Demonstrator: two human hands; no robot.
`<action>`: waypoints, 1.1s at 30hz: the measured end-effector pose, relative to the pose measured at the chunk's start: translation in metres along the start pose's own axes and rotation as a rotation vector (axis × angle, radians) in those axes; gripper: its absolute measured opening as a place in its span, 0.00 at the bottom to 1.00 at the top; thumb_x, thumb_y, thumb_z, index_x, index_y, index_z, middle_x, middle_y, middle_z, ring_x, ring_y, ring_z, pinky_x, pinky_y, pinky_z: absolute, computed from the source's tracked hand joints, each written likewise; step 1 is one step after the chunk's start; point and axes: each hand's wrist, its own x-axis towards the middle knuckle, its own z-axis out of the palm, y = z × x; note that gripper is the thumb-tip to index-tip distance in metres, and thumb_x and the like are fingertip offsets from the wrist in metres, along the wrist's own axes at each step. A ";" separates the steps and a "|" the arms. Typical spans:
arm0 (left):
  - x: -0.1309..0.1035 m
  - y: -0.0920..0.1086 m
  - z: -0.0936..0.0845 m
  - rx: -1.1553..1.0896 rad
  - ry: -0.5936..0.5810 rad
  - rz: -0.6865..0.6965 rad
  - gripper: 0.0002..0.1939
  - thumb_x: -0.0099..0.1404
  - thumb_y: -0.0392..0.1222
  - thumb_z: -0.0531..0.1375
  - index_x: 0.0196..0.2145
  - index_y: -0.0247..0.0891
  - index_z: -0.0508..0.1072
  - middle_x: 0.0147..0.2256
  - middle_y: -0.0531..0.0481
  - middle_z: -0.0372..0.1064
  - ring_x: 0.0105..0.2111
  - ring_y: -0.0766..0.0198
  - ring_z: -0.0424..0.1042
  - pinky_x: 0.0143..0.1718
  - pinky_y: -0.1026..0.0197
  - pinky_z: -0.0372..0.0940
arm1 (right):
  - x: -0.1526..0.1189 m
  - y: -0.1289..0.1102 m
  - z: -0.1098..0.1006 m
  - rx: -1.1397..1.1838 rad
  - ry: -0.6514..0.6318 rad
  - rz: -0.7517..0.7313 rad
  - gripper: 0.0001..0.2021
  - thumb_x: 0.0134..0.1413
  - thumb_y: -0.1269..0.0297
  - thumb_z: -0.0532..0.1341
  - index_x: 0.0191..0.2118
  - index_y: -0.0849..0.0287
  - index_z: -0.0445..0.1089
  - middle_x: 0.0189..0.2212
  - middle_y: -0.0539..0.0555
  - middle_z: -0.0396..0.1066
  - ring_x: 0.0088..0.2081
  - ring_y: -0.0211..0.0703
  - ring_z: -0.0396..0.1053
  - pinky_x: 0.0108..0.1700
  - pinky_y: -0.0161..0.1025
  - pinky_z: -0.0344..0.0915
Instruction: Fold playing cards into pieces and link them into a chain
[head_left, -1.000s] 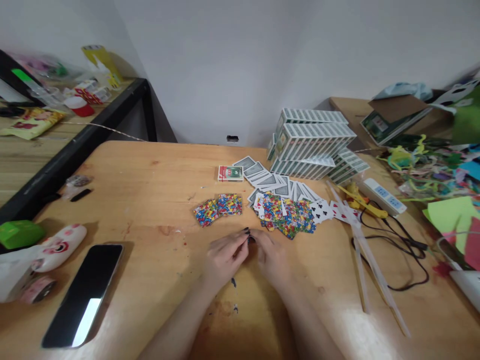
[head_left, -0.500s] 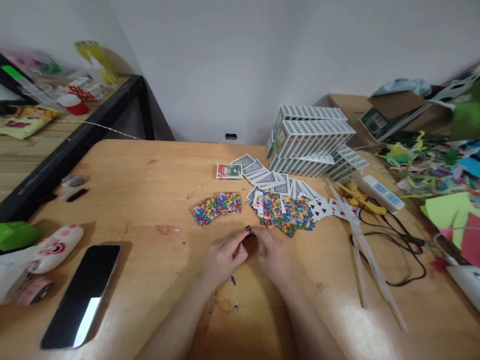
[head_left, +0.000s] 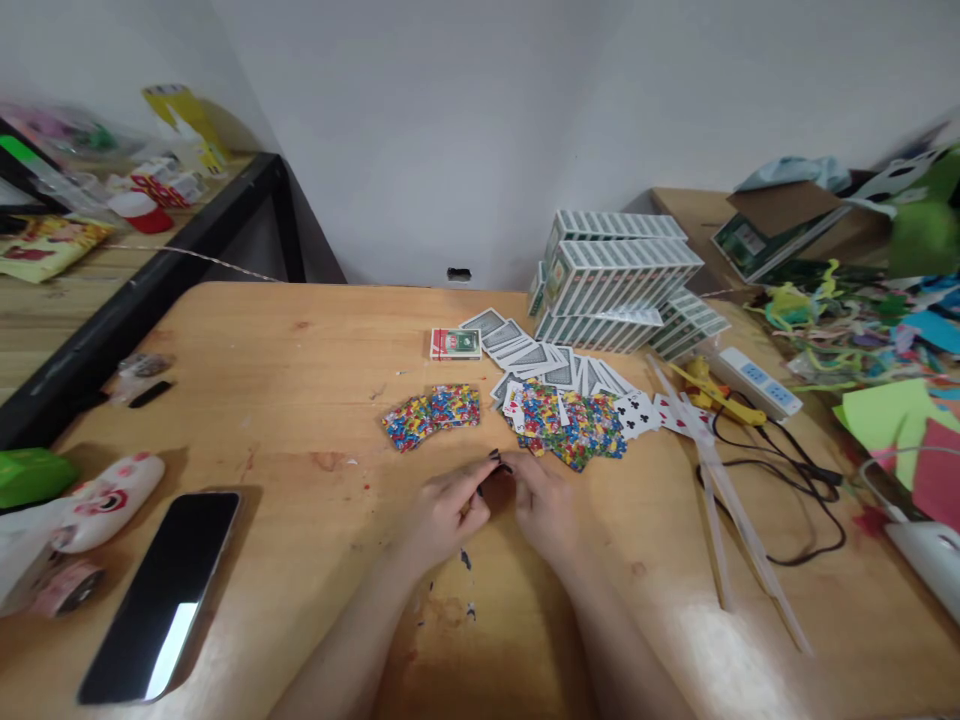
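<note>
My left hand [head_left: 450, 510] and my right hand [head_left: 541, 500] meet at the fingertips above the table [head_left: 300, 560]. Both are closed in a pinch around a small dark piece [head_left: 495, 472], mostly hidden by the fingers. Small dark scraps [head_left: 466, 559] lie on the wood below. Just beyond my hands are two colourful patterned card stacks [head_left: 431, 414] on the left and a spread of similar colourful cards [head_left: 574, 425] on the right. Behind these, grey-backed cards [head_left: 529, 350] fan out beside a red and green card box [head_left: 456, 344].
Striped card cartons [head_left: 619, 280] are piled at the back right. Clear plastic strips [head_left: 731, 500], a yellow tool [head_left: 716, 392], a power strip [head_left: 760, 383] and black cables lie on the right. A phone [head_left: 161, 595] and a white patterned object [head_left: 111, 502] lie on the left.
The view has shifted very slightly. Both hands stay pinched together in nearly the same place, and the dark piece between them sits a little differently.
</note>
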 end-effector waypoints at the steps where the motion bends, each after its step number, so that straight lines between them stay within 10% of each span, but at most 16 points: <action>1: 0.000 0.000 -0.001 0.001 -0.003 0.004 0.25 0.57 0.28 0.49 0.51 0.39 0.62 0.45 0.47 0.70 0.43 0.65 0.71 0.46 0.62 0.66 | 0.000 0.000 0.000 0.012 -0.002 0.001 0.19 0.47 0.81 0.46 0.40 0.58 0.66 0.36 0.56 0.73 0.36 0.41 0.71 0.38 0.36 0.68; 19: 0.001 -0.010 0.001 0.075 0.148 -0.007 0.11 0.62 0.33 0.52 0.41 0.39 0.69 0.36 0.49 0.74 0.35 0.66 0.73 0.37 0.63 0.69 | 0.005 0.002 0.007 0.140 0.061 0.046 0.08 0.55 0.65 0.55 0.37 0.56 0.70 0.32 0.54 0.75 0.34 0.41 0.72 0.37 0.38 0.70; 33: -0.001 -0.013 0.001 0.046 0.177 -0.159 0.12 0.63 0.35 0.49 0.40 0.40 0.71 0.35 0.49 0.74 0.34 0.66 0.73 0.37 0.63 0.68 | 0.001 -0.006 0.007 0.170 -0.023 0.051 0.15 0.52 0.71 0.52 0.44 0.58 0.69 0.37 0.56 0.75 0.35 0.43 0.74 0.37 0.38 0.71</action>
